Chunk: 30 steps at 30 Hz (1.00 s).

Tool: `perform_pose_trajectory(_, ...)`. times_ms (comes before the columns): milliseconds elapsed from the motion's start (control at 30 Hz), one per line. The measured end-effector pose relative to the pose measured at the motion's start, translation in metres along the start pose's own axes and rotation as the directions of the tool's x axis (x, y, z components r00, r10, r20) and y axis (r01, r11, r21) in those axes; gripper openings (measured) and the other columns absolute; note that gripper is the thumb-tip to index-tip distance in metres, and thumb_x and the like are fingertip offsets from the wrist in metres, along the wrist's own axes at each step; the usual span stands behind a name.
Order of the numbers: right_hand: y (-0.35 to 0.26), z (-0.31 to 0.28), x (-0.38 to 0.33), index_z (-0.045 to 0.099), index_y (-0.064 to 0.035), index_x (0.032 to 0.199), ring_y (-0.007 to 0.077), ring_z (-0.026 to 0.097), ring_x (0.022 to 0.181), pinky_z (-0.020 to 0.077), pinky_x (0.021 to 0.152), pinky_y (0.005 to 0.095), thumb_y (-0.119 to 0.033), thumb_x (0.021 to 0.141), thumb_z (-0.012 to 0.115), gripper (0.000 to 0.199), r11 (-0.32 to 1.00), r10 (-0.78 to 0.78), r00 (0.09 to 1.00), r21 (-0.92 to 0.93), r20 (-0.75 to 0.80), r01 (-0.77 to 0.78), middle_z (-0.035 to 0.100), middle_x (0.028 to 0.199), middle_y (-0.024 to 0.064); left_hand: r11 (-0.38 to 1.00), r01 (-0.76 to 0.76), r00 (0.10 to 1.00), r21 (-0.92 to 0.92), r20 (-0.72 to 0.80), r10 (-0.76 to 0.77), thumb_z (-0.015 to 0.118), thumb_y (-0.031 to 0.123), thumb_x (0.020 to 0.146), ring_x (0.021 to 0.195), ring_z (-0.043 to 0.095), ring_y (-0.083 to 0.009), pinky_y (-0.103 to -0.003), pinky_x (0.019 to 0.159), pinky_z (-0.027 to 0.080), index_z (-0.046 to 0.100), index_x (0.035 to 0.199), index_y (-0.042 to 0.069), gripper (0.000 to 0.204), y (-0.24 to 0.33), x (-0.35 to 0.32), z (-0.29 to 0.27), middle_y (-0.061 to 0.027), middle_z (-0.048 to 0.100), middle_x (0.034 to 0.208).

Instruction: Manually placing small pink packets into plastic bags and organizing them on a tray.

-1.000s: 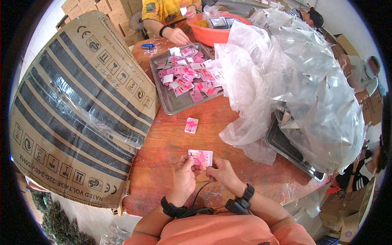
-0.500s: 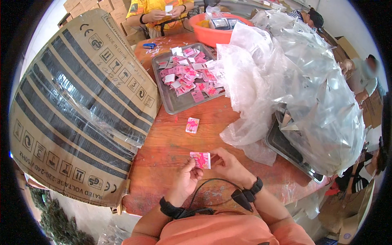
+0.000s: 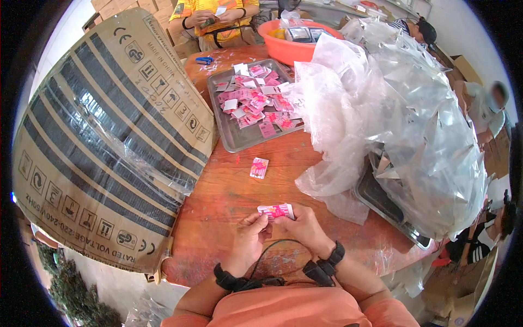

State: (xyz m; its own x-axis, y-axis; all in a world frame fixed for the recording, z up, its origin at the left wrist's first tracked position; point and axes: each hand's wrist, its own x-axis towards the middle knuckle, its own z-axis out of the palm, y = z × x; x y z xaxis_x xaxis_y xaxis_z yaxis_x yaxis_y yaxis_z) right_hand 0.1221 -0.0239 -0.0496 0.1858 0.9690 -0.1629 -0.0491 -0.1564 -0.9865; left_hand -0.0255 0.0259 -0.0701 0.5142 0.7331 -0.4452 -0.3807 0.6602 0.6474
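A small pink-and-white printed card [image 3: 277, 211] is held up between my two hands over the wooden table. My left hand [image 3: 251, 234] pinches its left end between thumb and fingers. At its right end, my right hand [image 3: 305, 229] is closed with the thumb on the card's lower edge. Farther out on the table lies another pink printed card [image 3: 259, 168] on its own. Beyond that, a grey metal tray [image 3: 239, 143] holds a loose heap of pink and white cards [image 3: 256, 98].
A large taped cardboard box [image 3: 109, 147] stands at left. Clear plastic bags [image 3: 425, 131] pile at right, over a dark tray [image 3: 389, 204]. An orange basin [image 3: 283, 50] and a blue tool [image 3: 204, 60] sit at the back. A person in yellow [image 3: 215, 22] works opposite; others are at right.
My right hand has moved from beside the card onto its right end. The card has shifted slightly right and tilts a little. The person opposite has lowered their hands slightly.
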Motion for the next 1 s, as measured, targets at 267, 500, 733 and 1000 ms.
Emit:
perform_pose_trajectory(267, 0.003, -0.013, -0.014, 0.057, -0.0003, 0.097, 0.0105, 0.059, 0.067, 0.0483, 0.058, 0.0235, -0.006, 0.087, 0.058, 0.012, 0.921, 0.125, 0.984, 0.353, 0.126, -0.162, 0.062, 0.082, 0.0055, 0.941, 0.12, 0.993, -0.316, 0.035, -0.115, 0.055, 0.009, 0.089, 0.063, 0.054, -0.0119, -0.025, 0.055, 0.045, 0.058, 0.087, 0.009, 0.004, -0.006, 0.004, -0.001, -0.0019, 0.06, 0.074)
perform_pose_trajectory(500, 0.003, -0.007, -0.014, 0.058, 0.0007, 0.095, 0.0113, 0.06, 0.069, 0.0508, 0.059, 0.0241, -0.007, 0.089, 0.055, 0.01, 0.939, 0.112, 0.983, 0.308, 0.146, -0.153, 0.063, 0.082, 0.0058, 0.93, 0.176, 0.971, -0.324, 0.212, -0.11, 0.054, 0.011, 0.089, 0.062, 0.055, -0.0118, -0.026, 0.055, 0.046, 0.057, 0.089, 0.007, 0.005, -0.011, 0.006, -0.008, -0.0034, 0.06, 0.074)
perform_pose_trajectory(733, -0.012, -0.001, -0.009, 0.055, -0.0002, 0.102, 0.0099, 0.06, 0.067, 0.0504, 0.054, 0.0232, -0.006, 0.088, 0.056, 0.015, 0.968, 0.153, 0.971, 0.172, 0.183, -0.185, 0.063, 0.079, 0.0052, 0.947, 0.12, 0.985, -0.298, 0.153, -0.077, 0.055, 0.011, 0.089, 0.062, 0.057, -0.0118, -0.026, 0.057, 0.049, 0.059, 0.087, 0.008, 0.005, -0.014, 0.008, -0.015, -0.0033, 0.061, 0.076)
perform_pose_trajectory(1000, -0.022, 0.014, -0.005, 0.056, 0.0006, 0.102, 0.0102, 0.058, 0.053, 0.0473, 0.047, 0.0236, -0.009, 0.082, 0.062, 0.022, 0.973, 0.189, 0.979, -0.148, 0.074, -0.177, 0.062, 0.073, 0.0061, 0.956, 0.159, 0.978, -0.246, 0.174, -0.118, 0.056, 0.013, 0.089, 0.069, 0.06, -0.0182, -0.034, 0.059, 0.051, 0.061, 0.09, 0.008, 0.007, -0.011, 0.004, -0.013, -0.006, 0.063, 0.083)
